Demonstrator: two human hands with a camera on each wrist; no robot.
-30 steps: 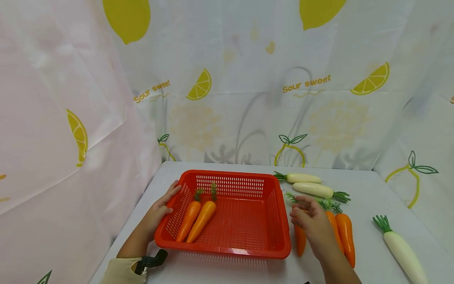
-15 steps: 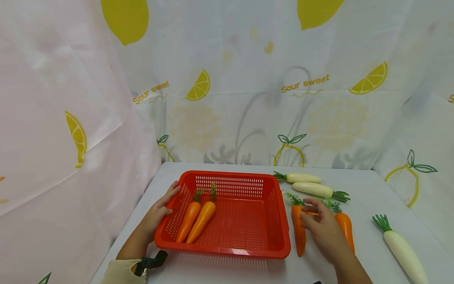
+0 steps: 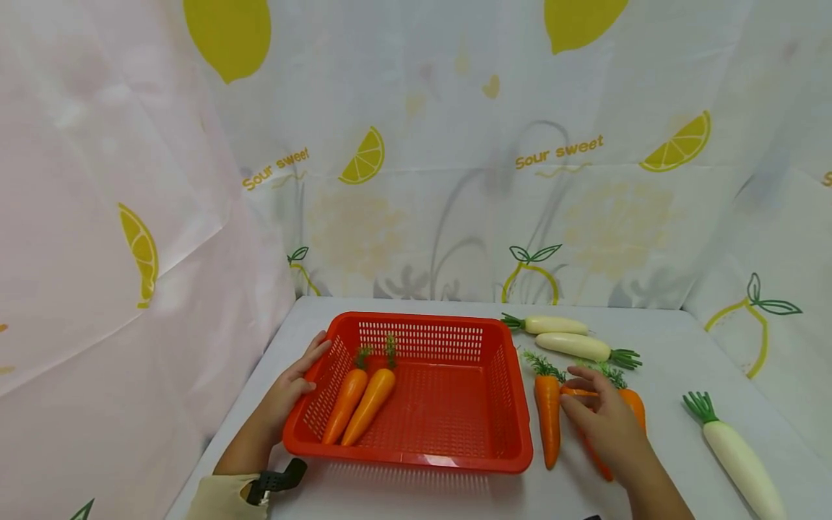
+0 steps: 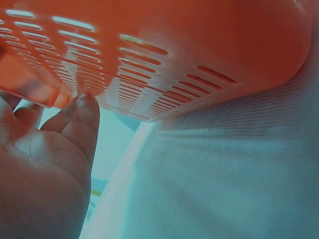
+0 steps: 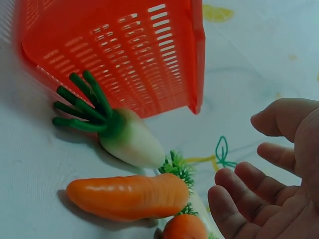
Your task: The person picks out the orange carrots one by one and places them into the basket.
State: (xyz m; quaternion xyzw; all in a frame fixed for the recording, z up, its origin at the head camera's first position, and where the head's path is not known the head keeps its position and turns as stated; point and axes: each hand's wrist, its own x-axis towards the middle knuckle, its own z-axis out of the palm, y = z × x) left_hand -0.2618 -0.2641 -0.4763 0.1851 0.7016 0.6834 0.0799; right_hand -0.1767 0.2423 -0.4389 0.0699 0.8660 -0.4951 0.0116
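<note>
My left hand (image 3: 290,386) rests against the outer left side of the red plastic basket (image 3: 408,457), fingers at the rim and thumb below. In the left wrist view its thumb touches the slotted wall (image 4: 144,74). Two carrots (image 3: 369,406) lie at the left inside the basket. My right hand (image 3: 604,422) is over several carrots to the right of the basket; one carrot (image 3: 548,419) lies left of it. Parts of the others are hidden beneath the hand. In the right wrist view the right hand's fingers are spread, apart from a carrot (image 5: 127,196), holding nothing.
Two white radishes (image 3: 575,347) lie behind the carrots. Another radish (image 3: 737,462) lies at the far right of the white table (image 3: 689,361). A lemon-print curtain (image 3: 416,217) hangs behind and to both sides.
My right hand has moved rightward, away from the basket. The carrot beside the basket, partly covered before, is now in full view. The left hand and basket have not moved.
</note>
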